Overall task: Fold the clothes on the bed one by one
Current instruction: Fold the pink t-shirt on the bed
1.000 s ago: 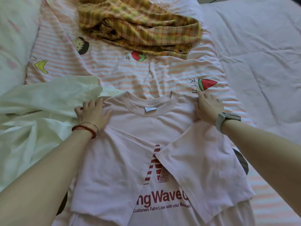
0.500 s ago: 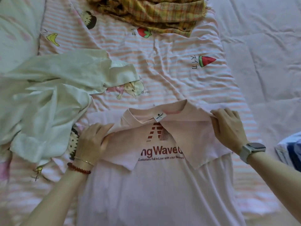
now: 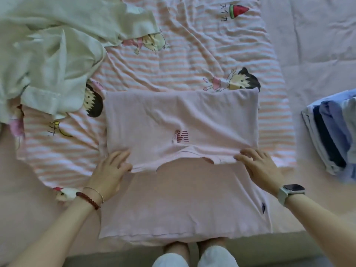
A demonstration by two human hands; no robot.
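A pale pink T-shirt (image 3: 181, 116) lies on the striped sheet, its top half doubled over toward me so the collar edge sits across the middle. Its hem hangs at the bed's near edge. My left hand (image 3: 110, 170) pinches the folded layer's left corner, thumb under the cloth. My right hand (image 3: 258, 166) holds the right corner, fingers spread over the fabric. A rumpled white garment (image 3: 52, 54) lies unfolded at the upper left.
A pink-and-white striped cartoon sheet (image 3: 192, 60) covers the bed. A stack of folded blue and white clothes (image 3: 331, 132) sits at the right edge. The near edge of the bed (image 3: 57, 253) runs along the bottom, my legs just beyond it.
Both hands have drawn the shirt's collar end toward me, laying the top half over the lower half. The printed logo is now mostly covered. The view dropped, so the plaid garment left the frame.
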